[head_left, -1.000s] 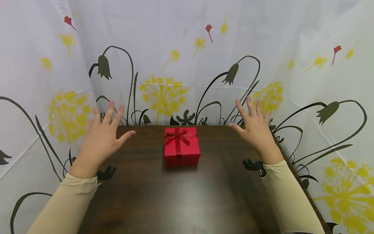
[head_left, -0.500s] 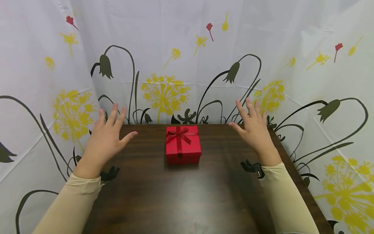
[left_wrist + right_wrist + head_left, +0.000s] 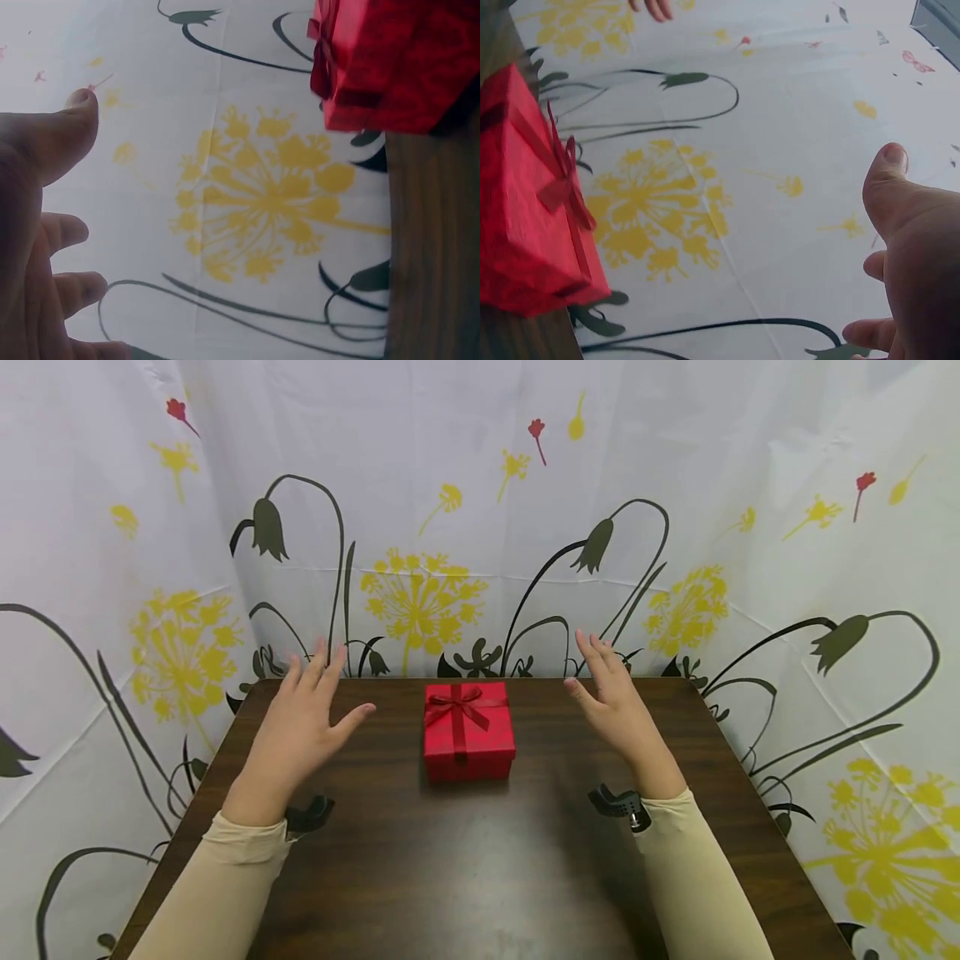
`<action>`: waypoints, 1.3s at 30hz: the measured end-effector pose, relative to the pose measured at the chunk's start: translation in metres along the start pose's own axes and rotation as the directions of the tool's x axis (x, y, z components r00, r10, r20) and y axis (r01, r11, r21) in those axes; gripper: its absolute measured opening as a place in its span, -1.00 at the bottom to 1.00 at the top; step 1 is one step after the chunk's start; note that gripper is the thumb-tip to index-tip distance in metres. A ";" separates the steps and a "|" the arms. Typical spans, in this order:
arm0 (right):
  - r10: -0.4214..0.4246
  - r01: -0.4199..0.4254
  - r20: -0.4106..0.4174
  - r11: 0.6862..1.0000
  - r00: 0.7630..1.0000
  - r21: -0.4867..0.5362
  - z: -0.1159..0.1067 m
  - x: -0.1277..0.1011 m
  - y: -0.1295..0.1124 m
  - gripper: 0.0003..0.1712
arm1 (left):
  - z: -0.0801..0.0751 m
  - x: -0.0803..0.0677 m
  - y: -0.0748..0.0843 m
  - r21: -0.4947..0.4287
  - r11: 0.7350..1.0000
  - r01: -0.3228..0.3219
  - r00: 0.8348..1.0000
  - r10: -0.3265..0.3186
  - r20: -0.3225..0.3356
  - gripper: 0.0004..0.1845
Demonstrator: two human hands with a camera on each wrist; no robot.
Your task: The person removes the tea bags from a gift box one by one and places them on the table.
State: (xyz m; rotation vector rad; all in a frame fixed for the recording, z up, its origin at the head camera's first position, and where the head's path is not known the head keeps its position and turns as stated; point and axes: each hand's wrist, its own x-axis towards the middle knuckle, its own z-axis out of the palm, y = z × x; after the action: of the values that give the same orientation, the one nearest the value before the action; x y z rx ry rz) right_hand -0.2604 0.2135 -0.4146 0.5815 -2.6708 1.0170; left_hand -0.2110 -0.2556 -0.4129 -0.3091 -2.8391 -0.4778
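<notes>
A small red gift box (image 3: 468, 731) with a red ribbon bow on its lid sits on the dark wooden table (image 3: 465, 860), near the far edge. My left hand (image 3: 303, 727) hovers open to the left of the box, fingers spread, holding nothing. To the right of the box my right hand (image 3: 611, 697) hovers open too, palm turned toward it. Neither hand touches the box. The left wrist view shows the box (image 3: 394, 64) at the top right and my thumb (image 3: 64, 127). In the right wrist view the box (image 3: 532, 217) fills the left side.
A white curtain (image 3: 465, 510) printed with yellow dandelions and dark flowers closes in the table at the back and on both sides. Black wrist-camera mounts (image 3: 618, 802) sit at both cuffs. Bare tabletop lies in front of the box.
Both hands have moved inward from the table's sides toward the box, still open. The box has not moved.
</notes>
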 end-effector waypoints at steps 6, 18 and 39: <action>-0.048 0.049 -0.011 0.995 0.999 0.087 0.025 0.000 -0.007 -0.07 | 0.015 -0.001 0.011 -0.051 0.999 0.005 1.000 -0.004 0.020 0.09; 0.097 -0.090 -0.004 0.935 0.995 0.343 0.072 -0.005 -0.022 -0.32 | 0.046 -0.001 0.025 -0.346 0.936 0.065 0.998 -0.057 0.033 -0.05; 0.419 -0.475 0.223 0.780 0.880 0.408 0.127 -0.021 -0.017 -0.29 | 0.111 -0.020 0.058 -0.659 0.691 0.298 0.954 -0.186 0.236 -0.34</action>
State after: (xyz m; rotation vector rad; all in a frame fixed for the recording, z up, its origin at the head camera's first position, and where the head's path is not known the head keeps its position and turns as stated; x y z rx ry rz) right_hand -0.2428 0.1218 -0.5053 0.0571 -2.7440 1.8248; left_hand -0.2007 -0.1669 -0.5032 -0.0851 -2.7218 -1.6529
